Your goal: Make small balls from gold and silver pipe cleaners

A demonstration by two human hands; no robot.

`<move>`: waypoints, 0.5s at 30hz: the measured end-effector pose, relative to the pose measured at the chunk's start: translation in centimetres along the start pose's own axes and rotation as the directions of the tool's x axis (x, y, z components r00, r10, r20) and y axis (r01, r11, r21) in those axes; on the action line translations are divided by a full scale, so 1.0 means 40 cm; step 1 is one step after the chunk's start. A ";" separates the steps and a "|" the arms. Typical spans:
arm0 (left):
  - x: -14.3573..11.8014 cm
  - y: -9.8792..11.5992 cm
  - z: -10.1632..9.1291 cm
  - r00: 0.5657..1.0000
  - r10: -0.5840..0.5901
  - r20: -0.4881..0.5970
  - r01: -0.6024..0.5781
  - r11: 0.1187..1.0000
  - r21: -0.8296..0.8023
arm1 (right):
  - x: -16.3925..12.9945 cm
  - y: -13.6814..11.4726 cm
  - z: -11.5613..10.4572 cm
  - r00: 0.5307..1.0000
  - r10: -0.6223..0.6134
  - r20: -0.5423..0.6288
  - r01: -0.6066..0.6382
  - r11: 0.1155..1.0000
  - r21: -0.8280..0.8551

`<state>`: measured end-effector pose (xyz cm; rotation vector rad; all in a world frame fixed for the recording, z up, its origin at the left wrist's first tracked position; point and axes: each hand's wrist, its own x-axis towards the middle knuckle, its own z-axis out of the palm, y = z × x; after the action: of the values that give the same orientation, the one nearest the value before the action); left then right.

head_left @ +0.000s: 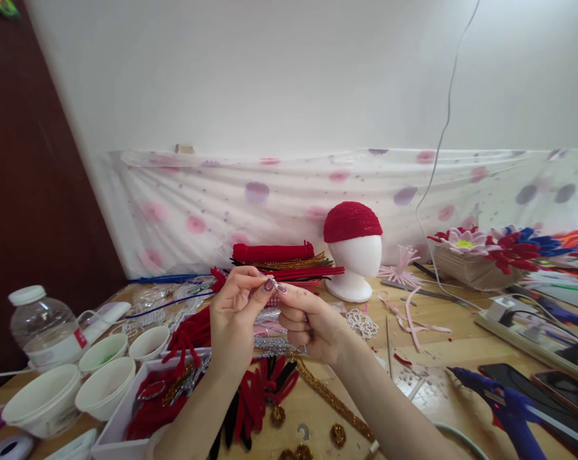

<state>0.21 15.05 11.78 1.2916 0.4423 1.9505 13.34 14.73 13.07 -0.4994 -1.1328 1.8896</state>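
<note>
My left hand (235, 308) and my right hand (304, 314) meet in front of me above the table, fingertips touching. Thumb and forefinger of each are pinched together around something tiny and pale, mostly covered by the fingertips; its kind is not clear. The other fingers of my right hand are curled in. Below them lie silver tinsel stems (277, 347), a gold tinsel stem (334, 396) and red and black fuzzy loops (257, 399). Small gold coiled balls (337, 435) rest nearer to me.
A white foam head (353, 265) wears a red cap (352, 220). At left stand white bowls (42, 399), a bottle (44, 326) and a white box (111, 437) of red stems. Right are a blue glue gun (497, 402), phones (514, 390), a power strip (533, 345) and fuzzy flowers (466, 243).
</note>
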 end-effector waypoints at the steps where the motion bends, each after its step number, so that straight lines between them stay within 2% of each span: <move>1: -0.003 0.000 0.002 1.000 -0.006 0.006 0.006 1.000 -0.006 | 0.001 0.001 0.000 1.000 -0.007 -0.006 0.007 1.000 0.004; 4: -0.013 -0.009 0.010 0.999 -0.046 0.000 0.046 0.998 -0.035 | 0.003 0.003 0.000 0.998 -0.047 -0.034 0.047 0.999 0.012; 7: -0.018 -0.026 0.013 0.999 -0.042 0.007 0.042 0.999 0.012 | 0.003 0.002 -0.002 0.994 -0.089 -0.068 0.090 0.996 0.011; 11: -0.001 -0.032 -0.004 0.996 -0.002 0.093 -0.009 0.993 0.121 | 0.001 -0.008 -0.009 0.987 -0.123 -0.106 0.120 0.992 -0.026; 13: 0.016 -0.018 -0.021 0.985 0.055 0.162 -0.091 0.969 0.229 | 0.000 -0.013 -0.013 0.985 -0.129 -0.117 0.123 0.990 -0.063; 15: 0.033 0.005 -0.039 0.942 0.148 0.300 -0.265 0.879 0.397 | 0.000 -0.019 -0.016 0.982 -0.137 -0.128 0.124 0.987 -0.105</move>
<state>-1.54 16.06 12.09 1.9278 0.6515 1.8763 14.13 15.23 13.38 -0.5830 -1.1430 1.6688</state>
